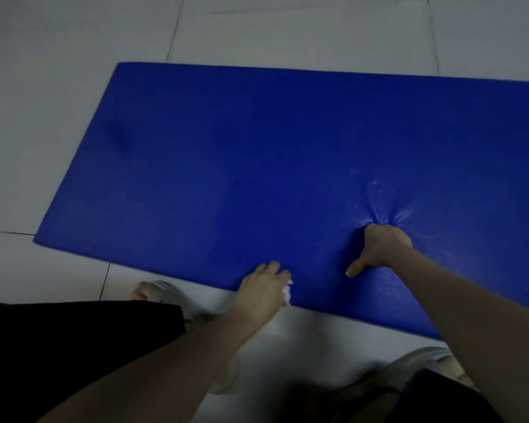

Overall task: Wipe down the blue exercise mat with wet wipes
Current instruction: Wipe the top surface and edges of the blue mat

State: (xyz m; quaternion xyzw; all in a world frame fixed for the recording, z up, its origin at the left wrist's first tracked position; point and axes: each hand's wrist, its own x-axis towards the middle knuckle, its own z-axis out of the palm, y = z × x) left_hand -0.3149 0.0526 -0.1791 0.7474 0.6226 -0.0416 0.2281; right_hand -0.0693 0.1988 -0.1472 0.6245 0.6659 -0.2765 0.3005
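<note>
Head view: one picture, looking down at the floor.
Blue mat [257, 154]: lies flat on the pale tiled floor [58, 87]; its left end is in view, its right end runs out of the picture.
Left hand [263, 288]: rests on the near edge of the mat, fingers bent over a small crumpled white wet wipe [287, 293], which shows at the thumb side, on that same edge.
Right hand [379, 245]: further in on the mat, to the right of the left hand, and pressing down. The fingers are curled under and the thumb sticks out toward the near edge. I cannot tell if it holds something.
Mat surface: dented, with creases and a pale shine just beyond the right hand.
Shoes: one light shoe [165, 290] just beside the near edge, another [422, 360] further back.
</note>
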